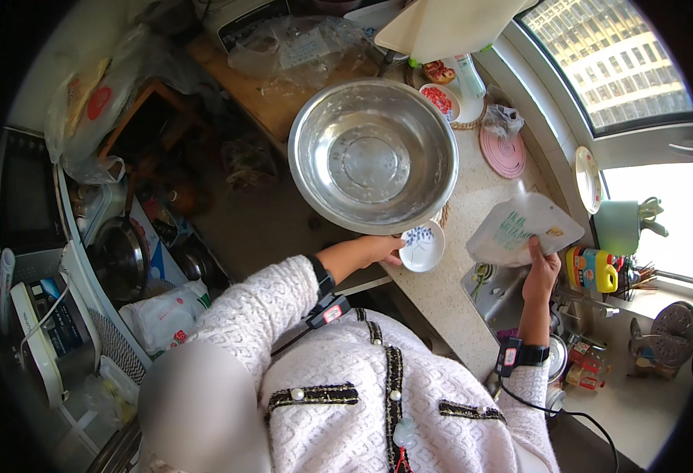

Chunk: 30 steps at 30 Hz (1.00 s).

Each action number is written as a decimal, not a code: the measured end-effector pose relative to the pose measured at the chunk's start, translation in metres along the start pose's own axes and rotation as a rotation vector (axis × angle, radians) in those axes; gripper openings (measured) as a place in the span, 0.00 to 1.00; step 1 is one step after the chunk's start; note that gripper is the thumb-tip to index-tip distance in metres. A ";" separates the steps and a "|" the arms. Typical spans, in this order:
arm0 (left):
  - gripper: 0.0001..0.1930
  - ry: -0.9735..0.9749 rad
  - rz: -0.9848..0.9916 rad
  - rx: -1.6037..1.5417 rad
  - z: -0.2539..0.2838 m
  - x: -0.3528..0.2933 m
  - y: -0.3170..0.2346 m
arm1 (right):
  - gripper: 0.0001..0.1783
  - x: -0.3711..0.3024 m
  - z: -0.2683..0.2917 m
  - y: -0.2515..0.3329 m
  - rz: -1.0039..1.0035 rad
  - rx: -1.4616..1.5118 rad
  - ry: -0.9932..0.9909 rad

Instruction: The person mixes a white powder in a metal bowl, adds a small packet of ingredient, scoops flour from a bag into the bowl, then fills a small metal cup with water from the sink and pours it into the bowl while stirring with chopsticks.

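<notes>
My left hand (376, 251) is closed at the left rim of a small white dish (424, 251) with a blue plant pattern, at the counter's edge. Just beyond it stands a large steel basin (370, 158), with nothing seen inside but wet-looking patches on its bottom. Over the counter and sink, my right hand (541, 268) grips the lower edge of a white pouch (518, 229) with green print, its thumb on the front. The pouch is tilted, its spout end pointing away. I cannot tell how full it is.
A bowl of red seeds (439, 101) and an opened pomegranate (439, 72) sit beyond the basin, near a pink mat (502, 151). At the right are the sink (495, 298), a yellow jug (605, 272) and a green knife holder (618, 225). A wooden board (244, 87) lies far left.
</notes>
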State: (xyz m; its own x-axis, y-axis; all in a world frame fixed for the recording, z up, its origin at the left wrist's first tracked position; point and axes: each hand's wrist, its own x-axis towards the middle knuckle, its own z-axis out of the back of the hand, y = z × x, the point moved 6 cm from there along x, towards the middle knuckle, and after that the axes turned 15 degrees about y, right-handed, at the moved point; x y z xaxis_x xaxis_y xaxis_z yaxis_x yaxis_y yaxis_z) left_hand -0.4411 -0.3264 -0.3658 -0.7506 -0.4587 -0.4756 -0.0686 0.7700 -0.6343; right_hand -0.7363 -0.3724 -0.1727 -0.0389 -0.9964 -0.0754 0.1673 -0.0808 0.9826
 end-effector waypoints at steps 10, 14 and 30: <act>0.18 0.124 0.094 0.407 -0.045 -0.069 -0.051 | 0.09 -0.060 -0.049 -0.029 -0.254 -0.038 0.296; 0.15 0.184 -0.311 0.400 -0.071 -0.117 -0.095 | 0.08 -0.078 -0.069 -0.033 -0.331 -0.049 0.379; 0.11 -0.414 -0.801 0.940 -0.055 -0.183 -0.118 | 0.07 -0.105 -0.157 0.009 -0.073 -0.014 0.362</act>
State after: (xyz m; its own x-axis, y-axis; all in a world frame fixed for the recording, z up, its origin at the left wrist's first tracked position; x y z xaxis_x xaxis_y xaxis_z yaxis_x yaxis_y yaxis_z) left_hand -0.3323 -0.3091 -0.1699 -0.4471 -0.8746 0.1873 0.2097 -0.3061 -0.9286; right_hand -0.5760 -0.2727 -0.1831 0.2993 -0.9324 -0.2025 0.1907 -0.1495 0.9702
